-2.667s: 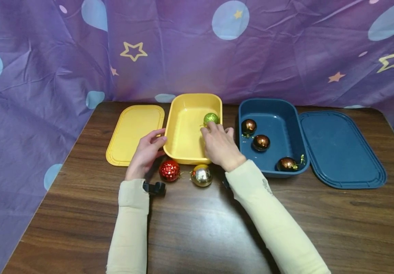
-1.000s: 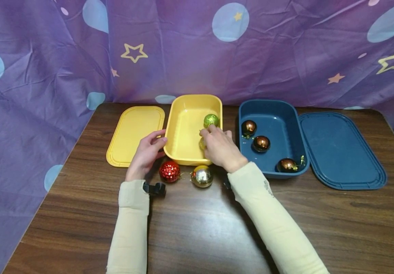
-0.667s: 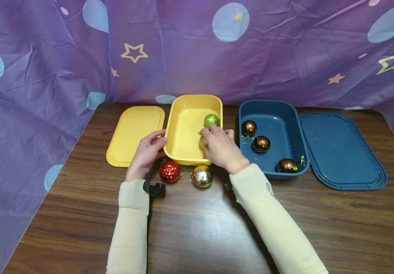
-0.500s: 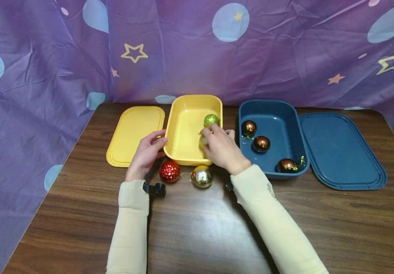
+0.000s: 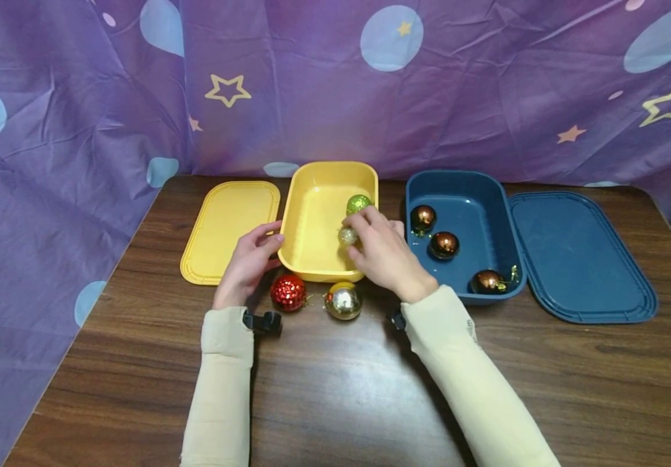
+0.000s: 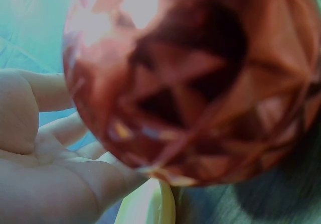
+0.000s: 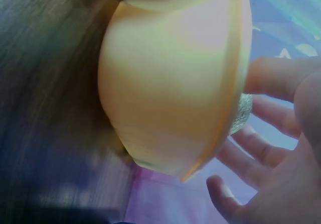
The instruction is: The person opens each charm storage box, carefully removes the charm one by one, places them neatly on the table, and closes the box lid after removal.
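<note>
My left hand [image 5: 253,256] lies beside the near left corner of the yellow container [image 5: 312,259], its fingers extended along the outer wall. In the left wrist view a red faceted Christmas bauble [image 6: 200,83] fills much of the picture in front of that hand. My right hand [image 5: 384,250] reaches over the container's right wall and pinches a pale gold glitter bauble [image 5: 348,235] between thumb and fingers. From the right wrist, this gold bauble [image 7: 243,114] shows just above the rim. A green glitter bauble [image 5: 359,204] sits inside, behind the right fingers.
A shiny gold bauble [image 5: 343,301] sits on the table in front of the yellow container. On the right stands a blue container [image 5: 481,298] holding three brown baubles. A yellow lid [image 5: 230,227] and a blue lid [image 5: 583,256] lie at the outer sides.
My right hand has drawn slightly up and to the right, and the pale gold bauble, earlier mostly behind its fingers, has come up into clearer view. The left hand stays put.
</note>
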